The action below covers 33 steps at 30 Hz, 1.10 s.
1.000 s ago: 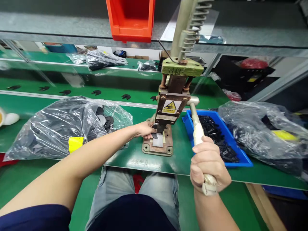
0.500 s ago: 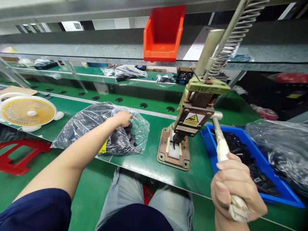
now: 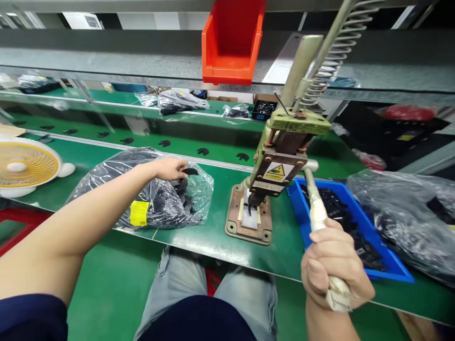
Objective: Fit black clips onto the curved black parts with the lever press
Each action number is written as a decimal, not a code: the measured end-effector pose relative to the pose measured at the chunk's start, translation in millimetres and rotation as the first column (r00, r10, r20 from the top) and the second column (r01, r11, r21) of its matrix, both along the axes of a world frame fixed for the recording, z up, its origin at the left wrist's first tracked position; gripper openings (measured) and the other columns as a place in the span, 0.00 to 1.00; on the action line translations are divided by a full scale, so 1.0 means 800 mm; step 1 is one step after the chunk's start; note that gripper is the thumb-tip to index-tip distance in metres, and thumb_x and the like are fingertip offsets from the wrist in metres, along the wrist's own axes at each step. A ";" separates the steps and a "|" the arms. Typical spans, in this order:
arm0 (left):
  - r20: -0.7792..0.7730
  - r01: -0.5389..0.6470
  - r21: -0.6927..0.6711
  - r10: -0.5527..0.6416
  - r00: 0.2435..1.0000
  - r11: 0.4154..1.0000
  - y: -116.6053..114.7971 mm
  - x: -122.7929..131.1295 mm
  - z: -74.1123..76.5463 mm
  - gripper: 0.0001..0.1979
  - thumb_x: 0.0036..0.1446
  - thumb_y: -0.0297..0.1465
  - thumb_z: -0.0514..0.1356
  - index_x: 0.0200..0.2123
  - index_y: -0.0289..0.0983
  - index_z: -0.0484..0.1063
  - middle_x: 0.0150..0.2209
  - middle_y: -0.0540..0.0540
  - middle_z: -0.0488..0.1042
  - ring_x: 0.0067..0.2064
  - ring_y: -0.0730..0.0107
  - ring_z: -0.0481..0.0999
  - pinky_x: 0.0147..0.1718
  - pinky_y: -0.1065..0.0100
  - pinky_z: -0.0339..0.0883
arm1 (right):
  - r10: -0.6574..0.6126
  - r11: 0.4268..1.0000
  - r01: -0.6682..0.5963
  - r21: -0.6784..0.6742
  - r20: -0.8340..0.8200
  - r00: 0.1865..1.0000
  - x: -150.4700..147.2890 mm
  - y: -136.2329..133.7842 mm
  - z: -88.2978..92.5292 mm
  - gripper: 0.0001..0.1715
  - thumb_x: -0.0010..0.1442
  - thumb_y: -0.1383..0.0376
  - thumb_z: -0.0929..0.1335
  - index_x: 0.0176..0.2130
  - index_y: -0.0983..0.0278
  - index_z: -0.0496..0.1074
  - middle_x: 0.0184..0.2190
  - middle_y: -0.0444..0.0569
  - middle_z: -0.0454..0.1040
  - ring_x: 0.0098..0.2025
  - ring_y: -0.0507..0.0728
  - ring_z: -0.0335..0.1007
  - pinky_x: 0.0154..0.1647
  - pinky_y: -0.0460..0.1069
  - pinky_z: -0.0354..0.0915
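A hand press stands on a rusty base plate on the green bench. My right hand is closed round the taped end of its lever. Over the open mouth of a clear plastic bag full of black parts, my left hand pinches a black curved part. A small black piece sits under the press head on a white pad.
A blue tray of black parts lies right of the press, with another plastic bag beyond it. A yellow fan stands at the left. A conveyor behind carries black parts. An orange bin hangs overhead.
My left hand left the press, reached into the bag on the left, and now lifts out a black part. My right hand kept hold of the lever.
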State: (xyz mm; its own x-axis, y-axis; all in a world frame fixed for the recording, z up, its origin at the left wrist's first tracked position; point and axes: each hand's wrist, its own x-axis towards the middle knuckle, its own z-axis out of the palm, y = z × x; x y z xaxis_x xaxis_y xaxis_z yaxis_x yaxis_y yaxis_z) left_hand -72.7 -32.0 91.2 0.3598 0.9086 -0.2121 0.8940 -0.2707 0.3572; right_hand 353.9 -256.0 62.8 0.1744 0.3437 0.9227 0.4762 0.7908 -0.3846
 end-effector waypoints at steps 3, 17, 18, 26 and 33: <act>0.494 -0.044 -0.256 0.170 0.853 0.966 -0.038 0.052 -0.023 0.18 0.55 0.39 0.72 0.39 0.38 0.68 0.31 0.49 0.78 0.32 0.64 0.80 0.34 0.65 0.73 | 0.010 1.000 -0.010 0.005 0.009 1.000 -0.004 -0.002 0.003 0.10 0.53 0.70 0.71 0.24 0.58 0.68 0.23 0.40 0.72 0.33 0.58 0.74 0.55 0.72 0.72; 0.789 0.057 -0.416 0.329 0.519 0.907 -0.085 0.229 -0.131 0.16 0.59 0.40 0.71 0.33 0.35 0.71 0.25 0.51 0.77 0.21 0.77 0.73 0.22 0.75 0.65 | 0.011 1.000 -0.011 0.002 0.030 0.999 -0.007 -0.003 0.006 0.13 0.55 0.68 0.71 0.24 0.59 0.66 0.23 0.39 0.71 0.34 0.57 0.73 0.57 0.71 0.69; 0.787 0.064 -0.416 0.324 0.526 0.907 -0.084 0.232 -0.131 0.16 0.58 0.40 0.72 0.34 0.35 0.72 0.26 0.52 0.76 0.21 0.77 0.73 0.23 0.74 0.66 | 0.010 1.000 -0.010 0.001 0.028 1.000 -0.007 -0.003 0.006 0.13 0.56 0.68 0.71 0.24 0.59 0.66 0.23 0.39 0.71 0.33 0.57 0.73 0.56 0.72 0.69; 0.748 0.094 -0.399 0.265 0.609 0.912 -0.077 0.239 -0.126 0.13 0.58 0.37 0.72 0.37 0.34 0.76 0.29 0.50 0.76 0.27 0.74 0.75 0.24 0.73 0.72 | 0.003 1.000 -0.003 -0.005 -0.008 1.000 -0.012 -0.004 0.005 0.14 0.57 0.67 0.72 0.24 0.59 0.66 0.22 0.39 0.70 0.33 0.57 0.72 0.57 0.71 0.69; 0.690 0.121 -0.468 0.277 0.669 0.875 -0.065 0.241 -0.125 0.13 0.58 0.35 0.72 0.35 0.35 0.72 0.28 0.50 0.76 0.23 0.74 0.75 0.20 0.73 0.71 | -0.020 1.000 0.020 0.003 -0.026 0.999 -0.012 -0.003 0.004 0.17 0.60 0.63 0.72 0.23 0.59 0.65 0.21 0.40 0.69 0.32 0.56 0.71 0.56 0.70 0.69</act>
